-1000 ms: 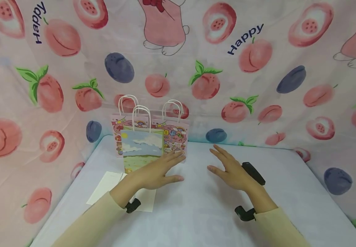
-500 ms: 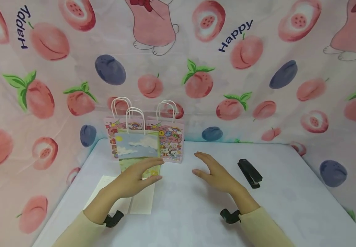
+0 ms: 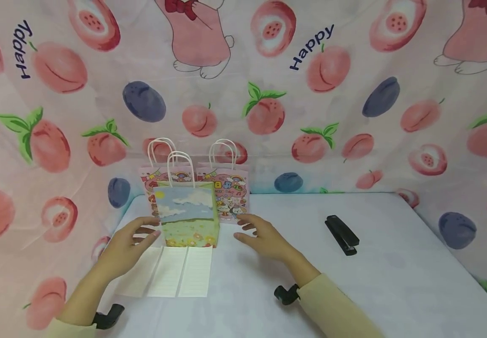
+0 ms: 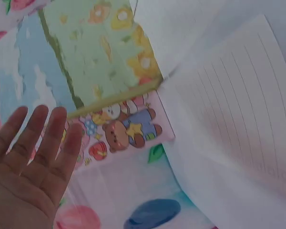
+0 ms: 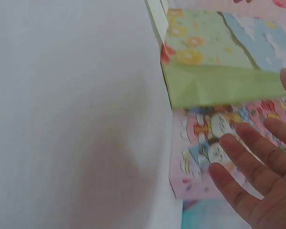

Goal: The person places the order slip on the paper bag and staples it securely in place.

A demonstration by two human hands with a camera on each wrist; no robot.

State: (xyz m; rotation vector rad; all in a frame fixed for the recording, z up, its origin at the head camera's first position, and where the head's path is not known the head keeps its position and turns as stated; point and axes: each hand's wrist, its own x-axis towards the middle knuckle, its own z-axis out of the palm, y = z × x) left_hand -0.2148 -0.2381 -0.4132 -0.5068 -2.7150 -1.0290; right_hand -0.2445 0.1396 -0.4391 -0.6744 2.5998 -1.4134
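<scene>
A landscape bag point(image 3: 186, 217), printed with blue sky, clouds and a flowery meadow, stands upright on the white worktop point(image 3: 404, 277) between a person's two hands, its white handles raised. The left hand point(image 3: 122, 246) is at the bag's left edge, its grip apart, with the thumb spread away from the fingers; in the head view its fingertips overlap that edge, and I cannot tell whether they touch it. The right hand point(image 3: 264, 238) is near the bag's right side, its grip also apart, thumb and fingers separated, with a gap between it and the bag in the head view. The right wrist view shows the bag's plain green side panel. Just behind stand two pink bags with cartoon prints and white handles, the left pink bag point(image 3: 148, 176) mostly hidden and the right pink bag point(image 3: 231, 192) showing more of its front. Lined paper point(image 3: 194, 272) in three panels lies in front of the landscape bag, partly beneath the left forearm. A black stapler point(image 3: 342, 234) lies well apart to the right. A fruit-patterned cloth point(image 3: 235, 112) hangs behind everything.
</scene>
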